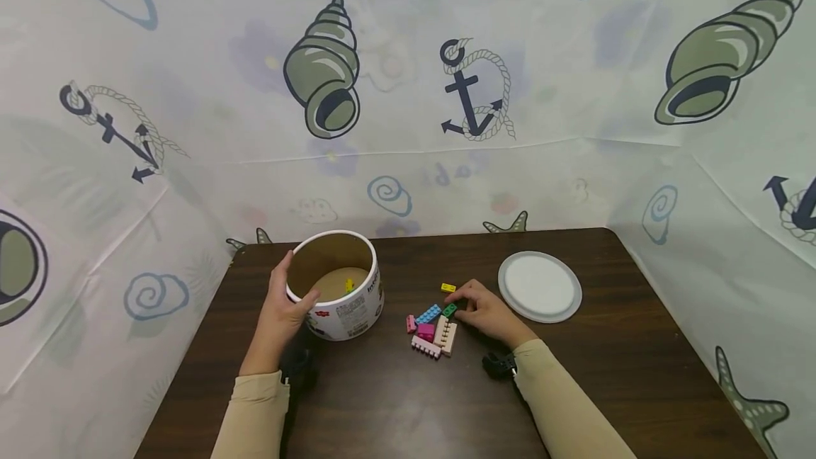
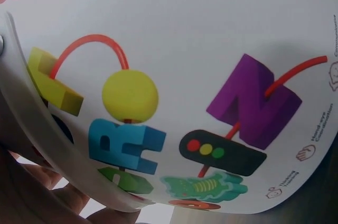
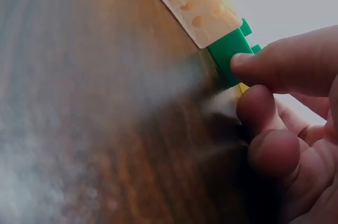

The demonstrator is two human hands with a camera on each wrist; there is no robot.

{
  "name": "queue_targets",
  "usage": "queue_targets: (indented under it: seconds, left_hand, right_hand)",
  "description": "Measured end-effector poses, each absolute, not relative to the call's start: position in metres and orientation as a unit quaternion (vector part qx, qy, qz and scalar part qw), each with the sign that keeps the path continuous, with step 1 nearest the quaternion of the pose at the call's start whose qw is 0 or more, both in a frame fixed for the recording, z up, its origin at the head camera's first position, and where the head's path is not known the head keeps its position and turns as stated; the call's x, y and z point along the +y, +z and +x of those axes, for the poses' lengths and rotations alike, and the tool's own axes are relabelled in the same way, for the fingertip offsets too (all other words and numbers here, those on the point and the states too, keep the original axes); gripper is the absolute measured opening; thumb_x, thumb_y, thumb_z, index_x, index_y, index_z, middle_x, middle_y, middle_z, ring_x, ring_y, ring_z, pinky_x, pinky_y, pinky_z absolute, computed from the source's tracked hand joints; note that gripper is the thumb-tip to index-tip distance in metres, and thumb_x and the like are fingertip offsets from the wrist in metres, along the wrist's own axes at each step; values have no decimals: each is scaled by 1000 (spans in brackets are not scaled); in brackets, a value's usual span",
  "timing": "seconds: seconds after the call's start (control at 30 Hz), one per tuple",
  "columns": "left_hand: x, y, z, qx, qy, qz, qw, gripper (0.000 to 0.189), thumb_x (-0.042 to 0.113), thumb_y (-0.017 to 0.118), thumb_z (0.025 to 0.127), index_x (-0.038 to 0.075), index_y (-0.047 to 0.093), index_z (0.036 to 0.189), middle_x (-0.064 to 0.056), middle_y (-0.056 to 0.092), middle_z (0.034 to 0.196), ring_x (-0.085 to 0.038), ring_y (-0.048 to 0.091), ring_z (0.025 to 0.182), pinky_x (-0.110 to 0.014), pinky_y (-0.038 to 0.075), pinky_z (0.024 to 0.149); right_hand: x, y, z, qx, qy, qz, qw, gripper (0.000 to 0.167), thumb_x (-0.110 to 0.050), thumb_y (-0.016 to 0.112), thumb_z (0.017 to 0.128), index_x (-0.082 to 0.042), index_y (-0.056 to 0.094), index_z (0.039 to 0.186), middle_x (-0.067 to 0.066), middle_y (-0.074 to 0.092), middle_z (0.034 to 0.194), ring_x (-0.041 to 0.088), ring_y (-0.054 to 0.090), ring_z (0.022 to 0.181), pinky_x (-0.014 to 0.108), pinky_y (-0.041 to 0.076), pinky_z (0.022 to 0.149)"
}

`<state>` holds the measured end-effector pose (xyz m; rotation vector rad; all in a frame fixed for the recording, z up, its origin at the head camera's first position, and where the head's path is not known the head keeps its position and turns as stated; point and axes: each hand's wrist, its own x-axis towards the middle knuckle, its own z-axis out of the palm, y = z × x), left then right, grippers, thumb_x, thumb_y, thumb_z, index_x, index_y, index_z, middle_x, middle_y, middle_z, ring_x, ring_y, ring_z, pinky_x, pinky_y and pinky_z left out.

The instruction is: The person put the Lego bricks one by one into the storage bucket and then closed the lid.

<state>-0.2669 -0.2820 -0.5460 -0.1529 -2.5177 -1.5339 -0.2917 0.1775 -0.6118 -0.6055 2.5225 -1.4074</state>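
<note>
Item, white tub (image 1: 349, 319), which my left hand (image 1: 283, 302) grips, presumably to steady it; item, green brick (image 1: 449, 310), on the table (image 1: 395, 402) beside cream bricks (image 1: 449, 341), which my right hand (image 1: 486, 314) apparently pinches, one fingertip being hidden; item, white lid (image 1: 540, 286), lying aside, leaving the tub open.

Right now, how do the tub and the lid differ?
The tub is deep and open-topped; the lid is flat.
The tub's white wall carries colourful prints; the lid looks plain white.
The left grip holds the tub by its rim; the lid lies unheld on the table.
Both are round and mainly white.
</note>
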Motion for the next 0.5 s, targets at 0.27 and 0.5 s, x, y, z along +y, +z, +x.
queue_targets:
  seconds: [0.27,0.5]
  left_hand:
    - [-284,-547,-268,-854,-508,-52,95,108,31,82,95,18,12,177,-22,21,176,-46,31,157,-72,27,127]
    - [-282,-547,-267,-851,-509,-66,106,108,28,81,95,15,12,176,-23,21,176,-44,31,157,-71,28,126]
  right_hand:
    - [176,-613,-292,854,-472,-195,97,23,-18,78,101,-27,78,123,2,61,116,15,55,81,27,50,67]
    - [175,-611,-290,807,-557,-134,143,23,-21,70,107,-25,70,130,9,73,96,23,65,75,36,56,60]
